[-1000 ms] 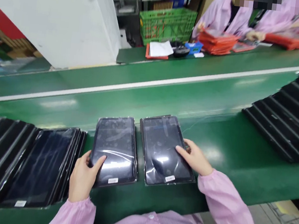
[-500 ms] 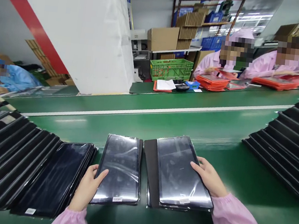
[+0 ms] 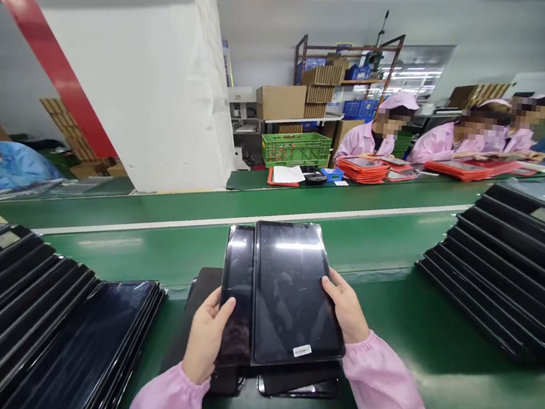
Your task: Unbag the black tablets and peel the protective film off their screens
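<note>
My left hand point(image 3: 209, 332) is closed on the left edge of a black tablet screen point(image 3: 239, 273), thumb on its face. My right hand point(image 3: 347, 305) grips the right edge of another glossy tablet screen point(image 3: 292, 292), which has a white label near its bottom edge. The right screen overlaps the left one, covering much of it. Both are raised and tilted towards me. Below them, on the green bench, lie a matt black sheet point(image 3: 200, 295) on the left and a further dark panel point(image 3: 301, 388), both partly hidden.
Fanned stacks of black panels stand on the left point(image 3: 89, 341) and right point(image 3: 506, 270) of the green bench point(image 3: 381, 374). Across it, co-workers in pink point(image 3: 359, 139) sit by piles of red-orange folders point(image 3: 362, 170). A green crate point(image 3: 296, 148) and a white pillar point(image 3: 177, 88) stand behind.
Two screens that lay apart on the bench have been lifted and brought together, the right one now overlapping the left. Both hands moved closer to each other. The camera view has shifted.
</note>
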{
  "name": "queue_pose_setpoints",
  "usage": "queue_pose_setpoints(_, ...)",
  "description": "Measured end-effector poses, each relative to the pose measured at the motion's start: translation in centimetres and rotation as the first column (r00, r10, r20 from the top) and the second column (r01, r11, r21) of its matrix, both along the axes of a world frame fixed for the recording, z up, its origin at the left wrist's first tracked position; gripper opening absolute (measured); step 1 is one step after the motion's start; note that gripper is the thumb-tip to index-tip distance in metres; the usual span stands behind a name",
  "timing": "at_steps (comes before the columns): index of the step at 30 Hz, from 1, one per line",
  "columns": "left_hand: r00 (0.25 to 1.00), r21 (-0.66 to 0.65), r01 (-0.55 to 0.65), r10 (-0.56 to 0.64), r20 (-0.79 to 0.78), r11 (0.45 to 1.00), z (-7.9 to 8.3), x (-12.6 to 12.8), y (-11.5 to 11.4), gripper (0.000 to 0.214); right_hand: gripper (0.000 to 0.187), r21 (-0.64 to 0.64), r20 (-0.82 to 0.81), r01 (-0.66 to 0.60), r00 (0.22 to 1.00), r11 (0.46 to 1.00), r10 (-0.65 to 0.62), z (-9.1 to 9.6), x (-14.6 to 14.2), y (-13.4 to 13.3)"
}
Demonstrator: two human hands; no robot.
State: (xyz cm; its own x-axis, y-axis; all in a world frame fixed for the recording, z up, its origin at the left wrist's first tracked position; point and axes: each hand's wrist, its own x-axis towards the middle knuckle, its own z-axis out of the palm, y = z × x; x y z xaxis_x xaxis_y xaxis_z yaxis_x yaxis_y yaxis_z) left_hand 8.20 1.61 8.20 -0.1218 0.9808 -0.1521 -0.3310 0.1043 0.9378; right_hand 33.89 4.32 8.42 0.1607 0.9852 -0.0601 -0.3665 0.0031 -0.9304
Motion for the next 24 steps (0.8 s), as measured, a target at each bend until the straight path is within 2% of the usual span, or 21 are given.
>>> queue_pose_setpoints(4, 0.998, 0.026, -0.009, 0.007, 0.063, 1.000, -0.7, 3.0, 0.5, 0.071, 0.064, 0.069, 0.048, 0.130, 0.990, 0.989, -0.134, -1.0, 0.2, 0.3)
queue_pose_setpoints(8, 0.996, 0.174, -0.006, -0.010, 0.094, 0.985, -1.4, 4.7, 1.2, 0.083, 0.069, 0.172, 0.114, 0.253, 0.955, 0.952, -0.275, -1.8, -0.2, 1.3)
queue_pose_setpoints(10, 0.996, 0.217, 0.077, -0.084, 0.020, 0.973, -1.4, 5.0, 1.6, 0.087, 0.069, 0.210, 0.163, 0.236, 0.948, 0.949, -0.272, -1.7, -0.1, 1.8)
queue_pose_setpoints(13, 0.968, 0.229, 0.224, -0.188, -0.169, 0.947, -1.1, 5.0, 2.6, 0.077, 0.055, 0.220, 0.256, 0.185, 0.937, 0.958, -0.240, -1.1, 0.5, 2.3)
queue_pose_setpoints(16, 0.943, 0.288, 0.269, -0.191, -0.272, 0.919, -1.3, 5.1, 4.2, 0.064, 0.050, 0.237, 0.325, 0.212, 0.902, 0.948, -0.283, -1.1, 0.9, 2.4)
queue_pose_setpoints(20, 0.946, 0.278, 0.083, 0.013, -0.324, 0.957, -2.9, 5.8, 6.0, 0.063, 0.047, 0.240, 0.387, 0.179, 0.884, 0.954, -0.263, -2.3, 0.2, 1.3)
queue_pose_setpoints(24, 0.929, 0.270, -0.025, 0.122, -0.350, 0.963, -4.1, 6.5, 5.3, 0.068, 0.038, 0.211, 0.445, 0.065, 0.882, 0.975, -0.155, -3.1, 0.1, 0.4)
